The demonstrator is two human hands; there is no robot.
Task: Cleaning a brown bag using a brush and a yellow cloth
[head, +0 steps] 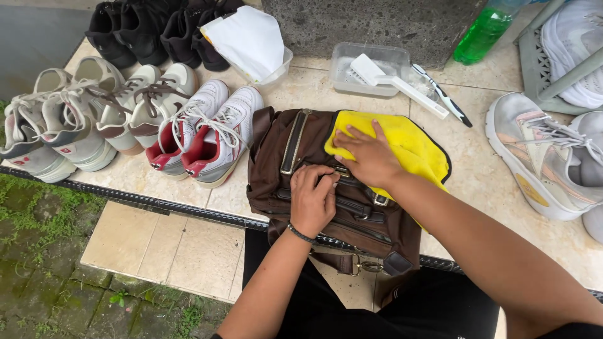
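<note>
A brown leather bag (295, 150) with straps and buckles lies on the tiled ledge (477, 169) in front of me. My left hand (312, 199) presses down on the bag's front, fingers curled over a strap. A yellow cloth (411, 145) covers the bag's upper right part. Palm down, my right hand (367, 157) lies flat on the cloth's left edge, pressing it against the bag.
Pairs of white, red-lined and beige sneakers (207, 135) line the ledge at left, with black shoes (147, 28) behind. A clear tray (367, 68) holds a white brush (396, 83); a toothbrush (445, 97), a green bottle (482, 34) and more white sneakers (543, 157) lie at right.
</note>
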